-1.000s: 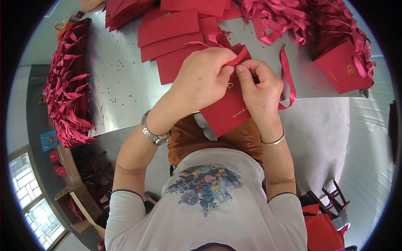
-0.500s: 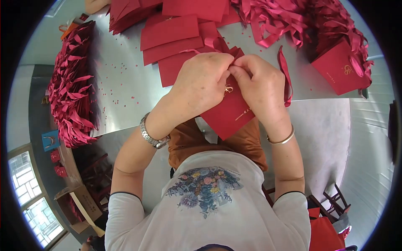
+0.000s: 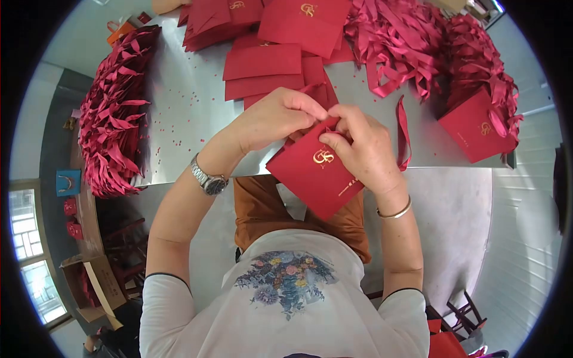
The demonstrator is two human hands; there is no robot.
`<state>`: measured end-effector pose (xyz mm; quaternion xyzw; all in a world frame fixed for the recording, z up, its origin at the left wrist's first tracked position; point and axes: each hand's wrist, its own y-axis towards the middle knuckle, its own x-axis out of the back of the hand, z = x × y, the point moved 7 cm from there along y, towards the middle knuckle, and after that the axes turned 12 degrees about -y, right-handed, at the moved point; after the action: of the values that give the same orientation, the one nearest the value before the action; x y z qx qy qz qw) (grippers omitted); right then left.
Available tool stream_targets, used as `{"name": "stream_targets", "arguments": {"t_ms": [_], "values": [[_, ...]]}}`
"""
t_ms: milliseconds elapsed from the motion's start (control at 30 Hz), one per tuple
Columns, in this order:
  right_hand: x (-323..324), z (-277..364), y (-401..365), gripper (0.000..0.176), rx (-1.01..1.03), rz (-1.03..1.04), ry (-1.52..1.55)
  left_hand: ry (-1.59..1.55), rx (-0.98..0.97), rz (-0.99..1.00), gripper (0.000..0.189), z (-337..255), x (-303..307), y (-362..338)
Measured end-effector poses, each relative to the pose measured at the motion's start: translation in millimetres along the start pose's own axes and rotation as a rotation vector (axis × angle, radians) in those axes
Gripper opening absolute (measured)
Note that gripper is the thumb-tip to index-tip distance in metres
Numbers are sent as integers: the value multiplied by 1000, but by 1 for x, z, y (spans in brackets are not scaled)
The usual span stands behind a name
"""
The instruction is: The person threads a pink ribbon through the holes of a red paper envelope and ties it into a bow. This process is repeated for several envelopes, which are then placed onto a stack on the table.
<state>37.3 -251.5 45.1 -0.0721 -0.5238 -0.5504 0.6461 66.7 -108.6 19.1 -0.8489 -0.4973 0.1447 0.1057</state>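
Observation:
A small red paper gift bag [image 3: 316,170] with gold lettering hangs tilted below my hands, over the table's front edge. My right hand [image 3: 361,146], with a bangle at the wrist, grips the bag's upper edge, its thumb lying on the front face. Beside it, my left hand [image 3: 283,116], with a watch at the wrist, is closed at the bag's top; its index fingertip meets my right fingers. What the left fingers pinch is hidden. Behind the left hand, flat red bags [image 3: 262,62] lie overlapping. A loose red ribbon [image 3: 403,134] lies right of my right hand.
On the metal table [image 3: 179,119], a long row of ribboned bags [image 3: 116,113] stands at left and another stack [image 3: 477,128] at right. A ribbon heap [image 3: 400,45] and more red bags [image 3: 307,24] fill the back. Red confetti bits are scattered about. An open cardboard box [image 3: 95,289] sits lower left.
My left hand has shifted left and its index finger has straightened. The bag has turned slightly, showing more of its gold logo. The camera view has tilted, so the table appears lower.

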Motion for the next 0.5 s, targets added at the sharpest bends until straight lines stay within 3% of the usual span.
{"name": "stream_targets", "arguments": {"t_ms": [167, 200, 267, 400, 500], "values": [[0, -1, -3, 34, 5, -80, 21, 304, -99, 91, 23, -10, -6, 7], [0, -2, -4, 35, -15, -92, 26, 478, -290, 105, 21, -11, -8, 10], [-1, -5, -6, 37, -50, -94, 50, 566, -473, 39, 20, -16, -12, 8], [-2, -10, 0, 36, -134, 143, 77, 685, -520, -1, 14, -16, -17, 0], [-6, -13, 12, 21, -90, 277, 116, 730, -583, -36, 7, -15, -20, -4]]}}
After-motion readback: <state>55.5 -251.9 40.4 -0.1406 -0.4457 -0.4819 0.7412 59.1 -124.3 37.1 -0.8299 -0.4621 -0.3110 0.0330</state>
